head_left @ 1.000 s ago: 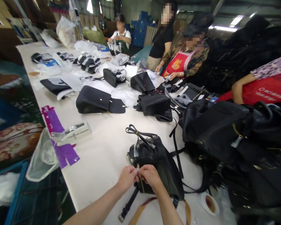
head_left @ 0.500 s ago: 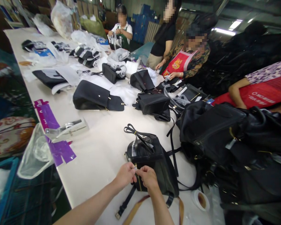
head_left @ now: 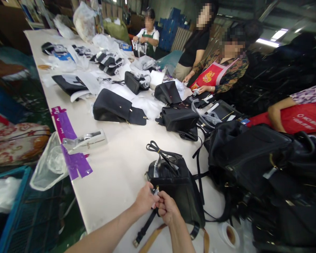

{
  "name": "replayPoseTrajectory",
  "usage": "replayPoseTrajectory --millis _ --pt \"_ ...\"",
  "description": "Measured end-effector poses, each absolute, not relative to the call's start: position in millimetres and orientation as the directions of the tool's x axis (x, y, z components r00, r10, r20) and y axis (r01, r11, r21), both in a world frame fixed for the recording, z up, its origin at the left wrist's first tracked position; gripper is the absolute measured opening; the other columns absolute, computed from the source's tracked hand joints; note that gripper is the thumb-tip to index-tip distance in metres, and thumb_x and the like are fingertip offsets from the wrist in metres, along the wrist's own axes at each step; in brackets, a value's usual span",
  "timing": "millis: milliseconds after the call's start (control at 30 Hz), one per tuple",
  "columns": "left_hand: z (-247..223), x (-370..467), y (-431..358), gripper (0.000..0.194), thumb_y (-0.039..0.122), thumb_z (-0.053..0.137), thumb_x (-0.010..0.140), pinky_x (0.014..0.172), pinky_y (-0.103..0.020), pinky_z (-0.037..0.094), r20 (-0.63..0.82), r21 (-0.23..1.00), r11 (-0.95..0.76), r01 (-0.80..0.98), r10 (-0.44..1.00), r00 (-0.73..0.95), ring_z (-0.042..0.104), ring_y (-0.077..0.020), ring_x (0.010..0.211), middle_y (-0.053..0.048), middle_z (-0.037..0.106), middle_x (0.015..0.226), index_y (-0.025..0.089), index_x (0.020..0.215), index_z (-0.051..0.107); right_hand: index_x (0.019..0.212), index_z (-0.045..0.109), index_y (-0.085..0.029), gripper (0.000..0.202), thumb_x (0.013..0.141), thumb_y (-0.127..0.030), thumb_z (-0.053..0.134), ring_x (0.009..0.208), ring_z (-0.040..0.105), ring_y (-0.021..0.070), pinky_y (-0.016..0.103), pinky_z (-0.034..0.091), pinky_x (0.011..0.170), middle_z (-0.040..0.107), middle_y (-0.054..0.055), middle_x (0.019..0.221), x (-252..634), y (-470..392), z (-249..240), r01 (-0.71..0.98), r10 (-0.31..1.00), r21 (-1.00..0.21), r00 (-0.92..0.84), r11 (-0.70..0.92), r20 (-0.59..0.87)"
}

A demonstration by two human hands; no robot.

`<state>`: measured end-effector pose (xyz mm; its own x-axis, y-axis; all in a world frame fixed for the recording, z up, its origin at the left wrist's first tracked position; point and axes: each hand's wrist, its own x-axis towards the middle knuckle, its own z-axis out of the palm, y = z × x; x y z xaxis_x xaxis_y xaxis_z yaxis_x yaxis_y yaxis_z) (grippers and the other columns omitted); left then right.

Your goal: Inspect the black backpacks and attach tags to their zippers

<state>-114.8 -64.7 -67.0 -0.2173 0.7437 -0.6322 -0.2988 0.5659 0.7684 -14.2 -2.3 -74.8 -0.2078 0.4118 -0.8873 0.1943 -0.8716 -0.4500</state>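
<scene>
A black backpack point(head_left: 180, 191) lies on the table just beyond my hands, with a bundle of thin black straps point(head_left: 160, 154) tied in yellow on its top. My left hand point(head_left: 146, 199) is closed in a pinch at the bag's near left side, by a gold zipper. Between its fingertips and those of my right hand point(head_left: 168, 208) shows a small zipper pull with pale film point(head_left: 155, 192) about it. My right hand is also closed, fingers curled against the film. A black buckled strap point(head_left: 144, 230) and a tan strap point(head_left: 153, 240) stick out below the hands.
Black bags are heaped on the right point(head_left: 252, 165); others lie farther up the table point(head_left: 116, 107). A tape dispenser point(head_left: 91, 140) sits near purple tape on the left edge. A tape roll point(head_left: 229, 236) lies at the near right. Several people stand along the far side.
The view has swung slightly, so the scene sits farther right. My fingers have shifted a little at the zipper pull, and more of the pale film shows between them.
</scene>
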Motion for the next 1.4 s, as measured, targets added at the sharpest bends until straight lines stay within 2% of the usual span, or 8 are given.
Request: replayPoseTrajectory --millis 167,300,533,633,800,967,1167,1400 --pt "-65.2 -138.7 -71.4 0.034 0.049 0.05 0.073 0.051 -0.024 0.044 -0.738 0.644 0.653 -0.398 0.668 -0.098 0.058 -0.0127 0.054 0.0 0.061 0.068 0.018 0.087 0.048 0.053 0.037 -0.019 0.035 0.081 -0.018 0.059 0.029 0.017 0.0004 0.014 0.011 0.029 0.026 -0.014 0.04 -16.6 -4.9 -72.6 0.155 0.461 -0.479 -0.137 -0.864 -0.877" --pt "-69.4 -137.9 -61.6 0.022 0.039 0.053 0.069 0.049 -0.023 0.04 -0.723 0.686 0.654 -0.32 0.664 -0.193 0.054 -0.0126 0.054 0.001 0.057 0.065 0.017 0.074 0.053 0.05 0.036 -0.021 0.035 0.069 -0.02 0.066 0.029 0.016 0.0003 0.014 0.009 0.03 0.025 -0.014 0.037 -17.0 -7.2 -72.4 0.158 0.502 -0.518 -0.13 -0.841 -0.855" --pt "-62.5 -122.2 -55.5 0.015 0.017 0.049 0.074 0.073 -0.029 0.042 -0.445 0.855 0.514 0.071 0.796 -0.41 0.055 -0.0174 0.074 -0.003 0.058 0.069 0.017 0.064 0.059 0.05 0.041 -0.02 0.03 0.062 -0.022 0.069 0.03 0.016 0.0008 0.016 0.006 0.032 0.026 -0.014 0.036 -17.0 -10.7 -72.2 0.15 0.572 -0.59 -0.15 -0.793 -0.806" --pt "-54.9 -119.9 -62.7 0.022 0.012 0.044 0.079 0.084 -0.032 0.043 -0.323 0.86 0.419 0.292 0.889 -0.323 0.057 -0.0201 0.085 -0.006 0.062 0.083 0.017 0.074 0.064 0.054 0.047 -0.019 0.028 0.058 -0.027 0.073 0.032 0.018 0.0006 0.016 0.007 0.033 0.028 -0.013 0.039 -15.7 -11.4 -70.6 0.114 0.589 -0.616 -0.203 -0.779 -0.782" --pt "-54.9 -117.0 -73.7 0.031 0.008 0.036 0.084 0.084 -0.034 0.048 -0.19 0.685 0.213 0.697 0.975 -0.111 0.059 -0.0224 0.091 -0.011 0.063 0.096 0.014 0.099 0.063 0.057 0.049 -0.017 0.036 0.054 -0.039 0.077 0.036 0.021 0.0004 0.015 0.009 0.034 0.034 -0.011 0.046 -11.5 -11.8 -71.0 0.031 0.589 -0.621 -0.283 -0.783 -0.757" --pt "-65.0 -120.6 -73.6 0.03 0.01 0.039 0.085 0.086 -0.033 0.048 -0.127 0.768 0.17 0.617 0.985 -0.113 0.061 -0.0211 0.093 -0.01 0.066 0.099 0.015 0.101 0.064 0.06 0.049 -0.018 0.048 0.049 -0.051 0.082 0.035 0.02 0.0001 0.015 0.008 0.034 0.035 -0.011 0.046 -14.1 -13.7 -81.0 -0.03 0.581 -0.596 -0.268 -0.802 -0.768" --pt "-66.4 -120.5 -67.9 0.027 0.017 0.041 0.085 0.08 -0.03 0.048 -0.246 0.859 0.357 0.367 0.916 -0.316 0.066 -0.0195 0.084 -0.006 0.072 0.09 0.018 0.095 0.066 0.064 0.05 -0.018 0.062 0.037 -0.063 0.084 0.038 0.019 -0.0001 0.015 0.011 0.036 0.034 -0.013 0.048 -22.6 -25.3 -90.3 -0.117 0.616 -0.609 -0.249 -0.785 -0.747" --pt "-67.4 -112.8 -75.4 0.022 0.017 0.034 0.09 0.071 -0.026 0.045 -0.255 0.858 0.347 0.379 0.928 -0.272 0.066 -0.0191 0.077 -0.007 0.069 0.081 0.02 0.092 0.056 0.06 0.048 -0.019 0.064 0.04 -0.072 0.079 0.033 0.024 0.0013 0.015 0.012 0.034 0.033 -0.012 0.039 -25.2 -34.1 -94.0 -0.058 0.616 -0.615 -0.154 -0.786 -0.773"
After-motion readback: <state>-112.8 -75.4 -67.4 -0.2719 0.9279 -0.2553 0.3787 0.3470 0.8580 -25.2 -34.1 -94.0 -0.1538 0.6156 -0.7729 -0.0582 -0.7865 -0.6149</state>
